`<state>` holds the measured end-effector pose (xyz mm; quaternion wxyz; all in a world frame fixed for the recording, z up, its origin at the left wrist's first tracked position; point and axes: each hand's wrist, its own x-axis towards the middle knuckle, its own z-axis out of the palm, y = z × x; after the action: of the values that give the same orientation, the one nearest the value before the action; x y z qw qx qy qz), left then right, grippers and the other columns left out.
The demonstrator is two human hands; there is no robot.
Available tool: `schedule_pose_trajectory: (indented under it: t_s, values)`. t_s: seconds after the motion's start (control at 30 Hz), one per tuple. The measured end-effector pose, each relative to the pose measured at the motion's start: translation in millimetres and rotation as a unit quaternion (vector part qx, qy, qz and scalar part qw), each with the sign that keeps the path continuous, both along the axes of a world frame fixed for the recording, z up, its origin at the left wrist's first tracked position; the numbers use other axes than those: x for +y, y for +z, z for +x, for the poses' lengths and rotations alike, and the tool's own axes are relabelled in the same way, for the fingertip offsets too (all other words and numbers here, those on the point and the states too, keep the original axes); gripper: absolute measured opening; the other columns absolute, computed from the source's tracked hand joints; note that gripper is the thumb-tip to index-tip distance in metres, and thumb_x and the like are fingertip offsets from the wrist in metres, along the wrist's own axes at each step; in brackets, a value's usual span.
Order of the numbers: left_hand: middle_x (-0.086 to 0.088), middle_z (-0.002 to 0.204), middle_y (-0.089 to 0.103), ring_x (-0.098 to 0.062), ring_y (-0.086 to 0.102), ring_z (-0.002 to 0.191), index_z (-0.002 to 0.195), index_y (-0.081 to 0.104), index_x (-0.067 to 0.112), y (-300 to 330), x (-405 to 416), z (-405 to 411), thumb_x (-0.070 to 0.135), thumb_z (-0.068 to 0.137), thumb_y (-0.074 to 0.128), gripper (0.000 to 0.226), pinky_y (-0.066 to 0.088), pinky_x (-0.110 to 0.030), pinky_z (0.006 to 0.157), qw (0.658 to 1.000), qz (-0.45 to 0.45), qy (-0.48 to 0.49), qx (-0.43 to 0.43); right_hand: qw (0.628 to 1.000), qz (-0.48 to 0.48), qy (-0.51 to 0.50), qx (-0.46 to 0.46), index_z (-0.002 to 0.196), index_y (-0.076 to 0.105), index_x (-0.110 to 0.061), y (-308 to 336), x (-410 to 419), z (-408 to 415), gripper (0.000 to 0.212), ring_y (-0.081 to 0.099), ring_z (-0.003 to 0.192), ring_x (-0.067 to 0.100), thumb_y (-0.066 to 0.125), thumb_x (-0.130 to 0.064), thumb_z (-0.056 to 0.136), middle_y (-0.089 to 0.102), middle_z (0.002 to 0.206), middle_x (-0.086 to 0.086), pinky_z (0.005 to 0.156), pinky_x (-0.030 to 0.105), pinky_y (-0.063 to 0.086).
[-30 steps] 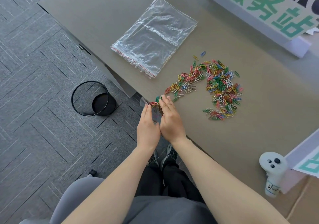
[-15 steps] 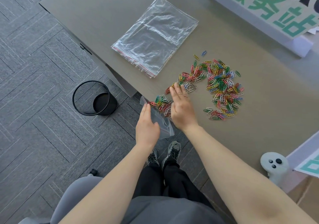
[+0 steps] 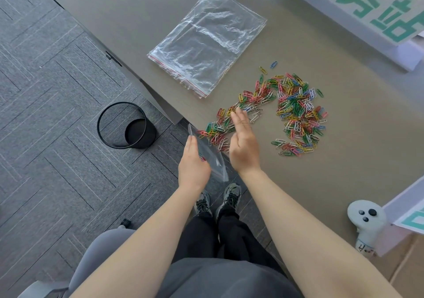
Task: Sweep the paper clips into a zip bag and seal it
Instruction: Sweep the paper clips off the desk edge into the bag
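Note:
Coloured paper clips (image 3: 296, 114) lie in a curved heap on the grey table (image 3: 344, 164), trailing down to its near edge. My left hand (image 3: 193, 164) holds a small clear zip bag (image 3: 212, 157) just below that edge, its mouth towards the clips. A few clips show inside the bag. My right hand (image 3: 243, 141) stands on its edge, fingers straight and together, among the clips near the bag's mouth. It holds nothing.
A stack of larger clear zip bags (image 3: 206, 42) lies at the table's back left. A black wire bin (image 3: 126, 125) stands on the carpet. A white controller (image 3: 366, 222) sits at the right edge, a printed sign (image 3: 367, 6) behind.
My right hand has reached farther up into the trail of clips, away from the bag's mouth. The left hand has kept the bag at the table edge.

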<state>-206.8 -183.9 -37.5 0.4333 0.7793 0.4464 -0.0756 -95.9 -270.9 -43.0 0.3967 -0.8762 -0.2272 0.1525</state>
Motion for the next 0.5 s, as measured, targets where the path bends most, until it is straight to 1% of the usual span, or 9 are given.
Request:
schedule_pose_trajectory:
  t_s: [0.07,0.13,0.17,0.2,0.27,0.33,0.4,0.5]
  values:
    - [0.012,0.164,0.009,-0.021,0.044,0.133,0.156,0.016,0.021,-2,-4,-1,-0.002,0.091,0.046,0.075,0.031,-0.022,0.084,0.999,0.011,-0.024,0.032,1.000,-0.003,-0.012,0.001,0.143,0.038,-0.011,1,-7,-1,0.059,0.016,0.145,0.010,0.028,-0.001,0.086,0.029,0.155,0.002,0.119,0.025,0.014]
    - [0.011,0.164,0.009,-0.024,0.044,0.133,0.156,0.016,0.020,-3,-7,0,-0.004,0.090,0.046,0.076,0.034,-0.026,0.082,0.998,0.015,-0.034,0.045,1.000,-0.008,-0.004,-0.003,0.142,0.040,-0.011,1,-12,-3,0.060,0.017,0.145,0.011,0.031,0.004,0.085,0.031,0.154,0.002,0.119,0.027,0.016]
    - [0.009,0.164,0.010,-0.024,0.042,0.136,0.156,0.017,0.019,-2,-8,2,-0.005,0.089,0.046,0.077,0.036,-0.028,0.086,0.998,0.012,-0.031,0.045,1.000,-0.011,-0.001,-0.006,0.141,0.041,-0.010,1,-13,-4,0.060,0.018,0.145,0.012,0.032,0.007,0.085,0.031,0.154,0.003,0.119,0.026,0.016]
    - [0.007,0.164,0.013,-0.024,0.038,0.139,0.155,0.018,0.017,-2,-9,4,-0.006,0.087,0.046,0.077,0.038,-0.031,0.093,0.999,0.007,-0.027,0.041,1.000,-0.013,0.000,-0.010,0.141,0.042,-0.010,1,-13,-4,0.060,0.019,0.145,0.013,0.033,0.009,0.084,0.033,0.153,0.003,0.118,0.024,0.015]
    - [0.002,0.163,0.018,-0.023,0.032,0.143,0.154,0.022,0.015,0,-9,8,-0.007,0.085,0.048,0.077,0.035,-0.034,0.105,0.999,-0.002,-0.017,0.028,1.000,-0.016,0.006,-0.020,0.139,0.044,-0.007,1,-14,-5,0.060,0.023,0.144,0.017,0.034,0.012,0.083,0.037,0.151,0.006,0.116,0.015,0.011]
    - [0.001,0.162,0.022,-0.021,0.028,0.145,0.153,0.025,0.015,2,-8,11,-0.006,0.084,0.048,0.076,0.032,-0.036,0.112,1.000,-0.009,0.006,0.019,0.999,-0.018,0.006,-0.032,0.136,0.047,-0.004,2,-14,-8,0.059,0.028,0.142,0.021,0.034,0.013,0.081,0.042,0.147,0.009,0.114,0.011,0.009]
    - [0.000,0.161,0.025,-0.020,0.025,0.147,0.152,0.028,0.015,4,-8,14,-0.004,0.085,0.048,0.073,0.027,-0.034,0.115,0.999,-0.011,0.026,0.015,0.998,-0.021,-0.006,-0.053,0.132,0.051,-0.001,4,-15,-10,0.058,0.037,0.137,0.026,0.034,0.013,0.079,0.049,0.141,0.012,0.114,0.015,0.014]
    - [-0.001,0.159,0.029,-0.018,0.026,0.146,0.151,0.030,0.013,6,-9,18,0.000,0.086,0.054,0.071,0.023,-0.030,0.116,0.999,-0.019,0.048,-0.003,0.996,-0.028,-0.022,-0.088,0.126,0.055,0.004,7,-16,-14,0.055,0.049,0.123,0.032,0.035,0.014,0.075,0.057,0.131,0.016,0.110,0.023,0.027]
